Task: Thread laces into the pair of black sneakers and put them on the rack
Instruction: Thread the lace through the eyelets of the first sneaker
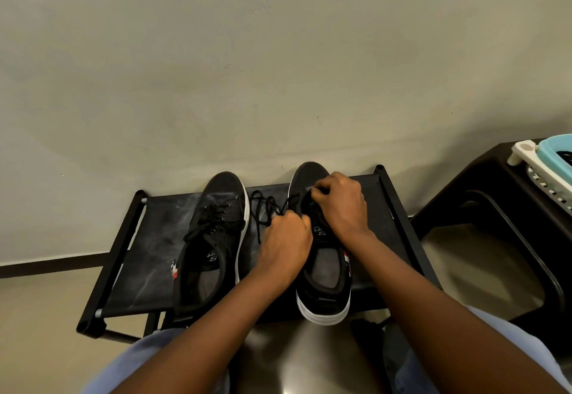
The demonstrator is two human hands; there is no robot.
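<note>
Here both hands, left [286,240] and right [340,204], pinch the lace [263,208] over the right sneaker [323,269] on the rack [148,238].

Bare rack top [148,238] beside left sneaker [213,238]

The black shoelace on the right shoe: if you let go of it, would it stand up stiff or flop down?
Probably flop. The loose lace already lies in soft curves on the rack between the sneakers, so it looks limp. It seems thin and light; both the left hand and the right hand hold it with curled fingers. It shouldn't roll, though it might slide.
</note>
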